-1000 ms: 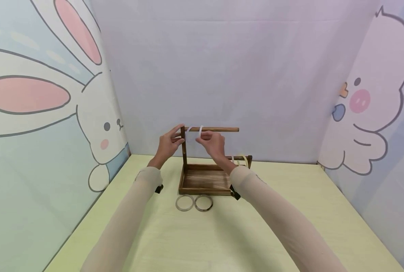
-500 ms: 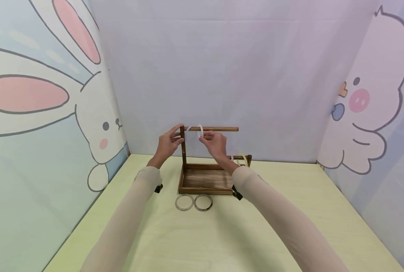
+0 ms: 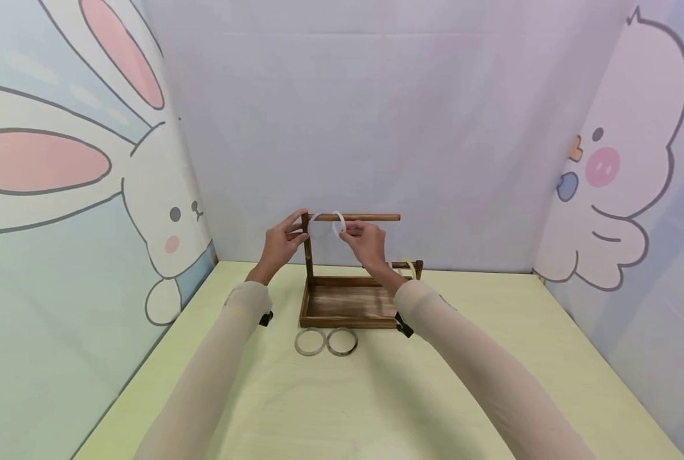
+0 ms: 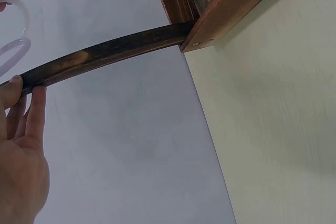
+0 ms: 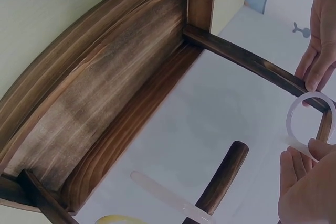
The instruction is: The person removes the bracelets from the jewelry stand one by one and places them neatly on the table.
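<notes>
My left hand (image 3: 281, 244) pinches the upright post (image 4: 105, 55) of a dark wooden stand near its top, thumb and fingers on opposite sides. My right hand (image 3: 367, 244) pinches a white bangle (image 3: 342, 222), which is around the upper bar (image 3: 371, 217). Between that bangle and the post, a pale lilac bangle (image 5: 290, 119) hangs on the same bar. In the left wrist view, the white bangle (image 4: 25, 17) and lilac bangle (image 4: 25, 45) appear at the left edge, with only fingertips of my right hand visible.
The stand's tray (image 3: 348, 322) rests on the pale table (image 3: 491, 358). Two greyish bangles (image 3: 297, 345) (image 3: 342, 354) lie before it. On the lower bar (image 5: 223, 177) hang a clear pinkish bangle (image 5: 168, 195) and a yellow bangle (image 5: 118, 219). Cartoon-printed cloth walls (image 3: 434, 128) surround the table.
My right hand has shifted slightly right along the bar, and the white bangle has turned to show more of its ring. The lilac bangle also looks rounder. My left hand stays on the post.
</notes>
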The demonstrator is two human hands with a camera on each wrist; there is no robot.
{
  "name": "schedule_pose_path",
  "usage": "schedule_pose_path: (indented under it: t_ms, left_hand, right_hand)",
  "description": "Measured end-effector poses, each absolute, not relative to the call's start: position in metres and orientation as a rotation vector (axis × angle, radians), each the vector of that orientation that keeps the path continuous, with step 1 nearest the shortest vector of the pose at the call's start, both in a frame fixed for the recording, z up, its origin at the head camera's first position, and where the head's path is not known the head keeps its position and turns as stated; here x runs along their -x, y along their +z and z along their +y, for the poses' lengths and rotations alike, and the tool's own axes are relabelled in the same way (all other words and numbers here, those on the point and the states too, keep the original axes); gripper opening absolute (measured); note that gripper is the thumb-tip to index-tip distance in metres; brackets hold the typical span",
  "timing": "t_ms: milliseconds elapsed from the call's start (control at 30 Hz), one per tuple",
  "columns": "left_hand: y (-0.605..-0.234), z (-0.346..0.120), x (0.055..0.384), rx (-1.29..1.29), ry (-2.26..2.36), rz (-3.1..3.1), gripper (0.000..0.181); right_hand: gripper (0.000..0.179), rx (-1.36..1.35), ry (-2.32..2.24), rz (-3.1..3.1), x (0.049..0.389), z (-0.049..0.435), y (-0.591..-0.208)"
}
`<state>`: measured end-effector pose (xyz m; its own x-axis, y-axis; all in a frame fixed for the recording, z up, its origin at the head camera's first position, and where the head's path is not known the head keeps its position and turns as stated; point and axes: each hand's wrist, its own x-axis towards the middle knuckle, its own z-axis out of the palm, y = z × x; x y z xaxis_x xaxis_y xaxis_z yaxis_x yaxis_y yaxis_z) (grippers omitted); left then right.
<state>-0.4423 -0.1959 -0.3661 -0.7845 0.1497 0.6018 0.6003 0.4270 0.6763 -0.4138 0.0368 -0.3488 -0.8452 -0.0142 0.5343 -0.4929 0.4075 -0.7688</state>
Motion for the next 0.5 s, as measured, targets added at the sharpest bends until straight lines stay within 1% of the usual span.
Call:
schedule_pose_path:
  t_ms: [500]
  left_hand:
    - [-0.368, -0.198, 0.445, 0.678, -1.317, -2.205, 0.067]
  right_hand:
    - [0.024, -0.442, 1.4, -2.223, 0.414, 0.048, -0.349]
